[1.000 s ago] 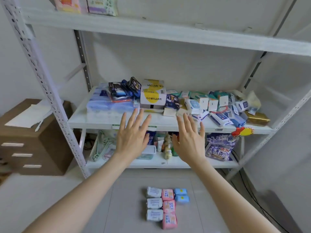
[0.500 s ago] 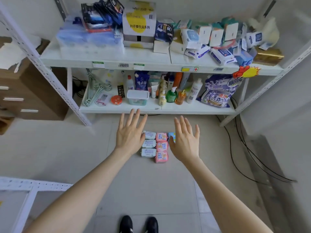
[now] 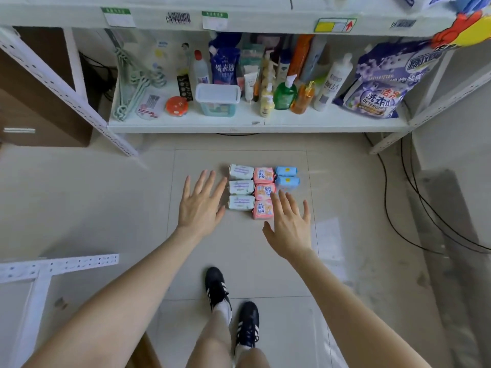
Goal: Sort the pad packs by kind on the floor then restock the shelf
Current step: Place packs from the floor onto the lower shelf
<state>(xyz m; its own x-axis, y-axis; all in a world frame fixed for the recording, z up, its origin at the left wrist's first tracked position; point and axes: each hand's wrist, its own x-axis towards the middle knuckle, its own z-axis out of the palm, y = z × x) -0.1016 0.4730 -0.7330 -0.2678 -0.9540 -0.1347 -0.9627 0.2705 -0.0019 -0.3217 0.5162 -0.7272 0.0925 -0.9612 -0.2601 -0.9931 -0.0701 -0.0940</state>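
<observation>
Both arms reach forward and down, bare and nearly straight, with the palms turned toward the floor (image 3: pixel 106 203). The left hand (image 3: pixel 200 205) is spread flat, its fingers straight and fanned apart and its thumb pointing toward the other hand; it grasps nothing. The right hand (image 3: pixel 288 224) is likewise released, fingers extended and splayed, thumb out to its left. Between the two hands and just ahead of them, the pad packs lie on the floor in three touching columns. Three white packs (image 3: pixel 241 187) are immediately right of the left hand's fingers, three pink packs (image 3: pixel 263 176) are in the middle, and two blue packs (image 3: pixel 287 176) are ahead of the right hand's fingertips. The left thumb tip lies just beside the nearest white pack, with a narrow gap showing. The right hand's index and middle fingertips overlap the middle pink pack and the nearer blue pack in this view; whether they touch or hover above cannot be told. The nearest pink pack sits just left of the right index finger. Further ahead of both hands stands the shelf (image 3: pixel 239 123), its lowest board holding bottles (image 3: pixel 285 92), a lidded tub (image 3: pixel 218 99) and a purple detergent bag (image 3: pixel 377 91). Behind the hands, between the forearms, are the person's dark striped shoes (image 3: pixel 216 288). Black cables (image 3: pixel 414 208) trail over the floor well to the right of the right hand.
</observation>
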